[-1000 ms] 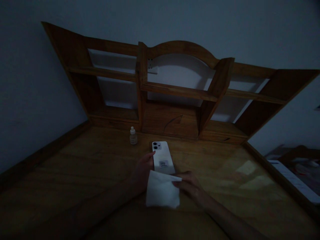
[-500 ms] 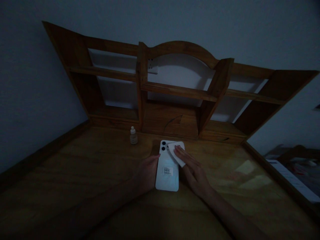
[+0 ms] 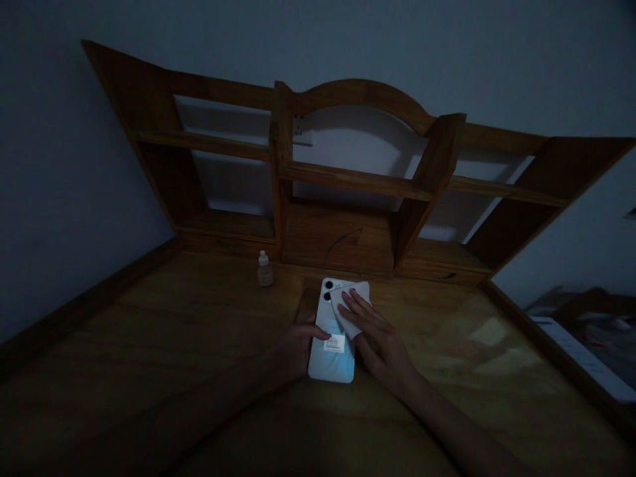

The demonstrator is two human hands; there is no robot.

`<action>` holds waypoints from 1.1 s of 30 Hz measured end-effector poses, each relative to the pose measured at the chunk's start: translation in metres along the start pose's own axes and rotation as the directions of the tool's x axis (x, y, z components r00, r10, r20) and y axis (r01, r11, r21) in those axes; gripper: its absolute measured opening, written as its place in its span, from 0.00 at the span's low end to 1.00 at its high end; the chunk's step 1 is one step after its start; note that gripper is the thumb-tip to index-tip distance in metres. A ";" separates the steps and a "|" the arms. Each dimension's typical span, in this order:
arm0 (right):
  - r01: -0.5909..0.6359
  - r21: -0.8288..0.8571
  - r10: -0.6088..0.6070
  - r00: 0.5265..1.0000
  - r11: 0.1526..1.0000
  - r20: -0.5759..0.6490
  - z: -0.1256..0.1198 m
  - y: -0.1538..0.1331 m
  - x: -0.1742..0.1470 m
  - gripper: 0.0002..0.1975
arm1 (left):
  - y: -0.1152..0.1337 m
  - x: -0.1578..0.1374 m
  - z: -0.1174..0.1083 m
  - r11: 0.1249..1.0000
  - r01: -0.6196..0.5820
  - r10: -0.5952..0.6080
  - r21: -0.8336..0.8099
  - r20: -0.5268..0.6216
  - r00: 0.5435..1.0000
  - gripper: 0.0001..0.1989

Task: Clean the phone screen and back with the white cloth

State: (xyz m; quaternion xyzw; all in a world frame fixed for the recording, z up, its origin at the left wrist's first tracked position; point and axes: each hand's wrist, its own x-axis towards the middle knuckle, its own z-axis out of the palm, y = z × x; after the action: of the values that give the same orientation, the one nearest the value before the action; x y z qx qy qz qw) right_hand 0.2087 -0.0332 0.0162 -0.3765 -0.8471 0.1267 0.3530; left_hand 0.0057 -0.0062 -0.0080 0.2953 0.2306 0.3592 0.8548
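Note:
A white smartphone (image 3: pixel 330 368) is held back side up over the desk, its camera lenses at the far end and a printed label near its middle. My left hand (image 3: pixel 298 348) grips the phone's left edge, the thumb lying across the back onto the label and the other fingers hidden beneath. With my right hand (image 3: pixel 375 334) I press a folded white cloth (image 3: pixel 342 308) against the upper right of the phone's back, beside the lenses. The fingers lie over the cloth.
A small dropper bottle (image 3: pixel 265 273) with a white cap stands on the wooden desk (image 3: pixel 199 318), left of the phone. Behind it rises a wooden shelf unit (image 3: pixel 348 177) against the wall, with a socket (image 3: pixel 302 132). Papers (image 3: pixel 581 358) lie beyond the desk's right edge.
My left thumb has moved from the phone's edge onto its back, by the label. The right hand's fingers have spread over the cloth, which has shifted slightly; the phone has tilted a little.

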 end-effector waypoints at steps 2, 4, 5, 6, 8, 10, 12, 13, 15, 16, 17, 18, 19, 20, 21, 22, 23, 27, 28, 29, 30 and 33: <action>-0.004 -0.005 0.004 1.000 1.000 -0.004 0.000 0.000 0.000 0.28 | -0.002 0.001 -0.001 1.000 0.009 -0.008 0.003 -0.043 0.999 0.24; 0.003 -0.007 -0.003 1.000 1.000 -0.008 0.000 0.000 0.000 0.28 | -0.002 0.003 -0.002 1.000 0.008 -0.007 0.018 -0.071 0.997 0.27; 0.005 -0.009 -0.005 1.000 1.000 -0.011 0.000 0.000 0.000 0.28 | -0.003 0.004 -0.003 1.000 0.008 -0.006 0.028 -0.071 0.997 0.27; 0.006 -0.009 -0.006 1.000 1.000 -0.011 0.000 0.000 0.000 0.28 | -0.003 0.004 -0.004 0.999 0.003 -0.001 0.037 -0.065 0.998 0.27; 0.006 -0.005 -0.006 1.000 1.000 -0.013 0.001 0.000 0.000 0.28 | -0.004 0.006 -0.006 0.999 -0.011 0.013 0.043 -0.052 0.999 0.27; 0.003 -0.002 -0.003 1.000 1.000 -0.010 0.001 0.001 0.001 0.28 | -0.006 0.006 -0.007 0.999 -0.016 0.018 0.048 -0.045 0.999 0.28; 0.000 0.001 0.000 1.000 1.000 -0.009 0.001 0.001 0.001 0.28 | -0.007 0.005 -0.008 0.998 -0.013 0.015 0.064 -0.035 0.999 0.29; -0.001 0.001 0.001 1.000 1.000 -0.009 0.001 0.002 0.001 0.28 | -0.007 0.004 -0.008 0.997 -0.008 0.010 0.073 -0.024 1.000 0.30; 0.000 -0.001 0.000 1.000 1.000 -0.013 0.002 0.002 0.000 0.28 | -0.007 0.002 -0.006 0.996 -0.008 0.009 0.084 -0.007 1.000 0.31; 0.002 -0.002 -0.002 1.000 1.000 -0.015 0.002 0.003 0.000 0.28 | -0.006 0.001 -0.005 0.996 -0.010 0.010 0.088 -0.001 1.000 0.30; 0.002 -0.003 -0.002 1.000 1.000 -0.016 0.002 0.003 0.000 0.27 | -0.006 0.000 -0.004 0.996 -0.012 0.011 0.094 0.003 1.000 0.30; 0.002 -0.003 -0.002 1.000 1.000 -0.017 0.002 0.003 0.000 0.27 | -0.005 -0.001 -0.004 0.995 -0.014 0.013 0.099 0.005 1.000 0.30; 0.001 -0.001 -0.001 1.000 1.000 -0.019 0.002 0.003 0.000 0.27 | -0.005 -0.001 -0.003 0.994 -0.016 0.015 0.105 0.010 1.000 0.30; 0.000 0.003 0.000 1.000 1.000 -0.021 0.002 0.003 0.000 0.27 | -0.005 -0.002 -0.003 0.993 -0.019 0.017 0.113 0.018 1.000 0.31; 0.002 0.006 -0.002 1.000 1.000 -0.023 0.002 0.003 0.000 0.27 | -0.005 -0.002 -0.003 0.992 -0.023 0.020 0.121 0.030 0.999 0.32; 0.003 0.008 -0.002 1.000 1.000 -0.023 0.002 0.003 0.000 0.27 | -0.005 -0.002 -0.003 0.992 -0.028 0.023 0.127 0.043 0.999 0.33; 0.003 0.007 -0.003 1.000 1.000 -0.022 0.002 0.003 0.000 0.27 | -0.005 -0.002 -0.004 0.991 -0.034 0.027 0.130 0.058 0.998 0.33; 0.002 0.001 -0.002 1.000 1.000 -0.018 0.003 0.003 0.000 0.28 | -0.005 -0.002 -0.005 0.990 -0.041 0.030 0.131 0.085 0.996 0.33; 0.003 0.000 -0.003 1.000 1.000 -0.016 0.003 0.004 0.000 0.28 | -0.005 -0.002 -0.005 0.991 -0.036 0.026 0.130 0.083 0.996 0.33; 0.007 -0.002 -0.007 1.000 1.000 -0.017 0.003 0.004 0.000 0.28 | -0.004 -0.002 -0.005 0.991 -0.030 0.019 0.129 0.080 0.997 0.34; 0.010 -0.004 -0.010 1.000 1.000 -0.018 0.004 0.004 0.000 0.28 | -0.004 -0.002 -0.004 0.992 -0.022 0.013 0.127 0.074 0.997 0.34; 0.015 -0.010 -0.015 1.000 1.000 -0.019 0.004 0.005 0.000 0.29 | -0.004 -0.002 -0.004 0.993 -0.022 0.014 0.116 0.068 0.998 0.34</action>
State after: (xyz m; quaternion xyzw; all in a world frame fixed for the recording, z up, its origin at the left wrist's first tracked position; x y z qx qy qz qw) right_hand 0.2090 -0.0300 0.0109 -0.3730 -0.8472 0.1162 0.3601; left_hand 0.0040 -0.0081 -0.0131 0.3586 0.2197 0.3429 0.8400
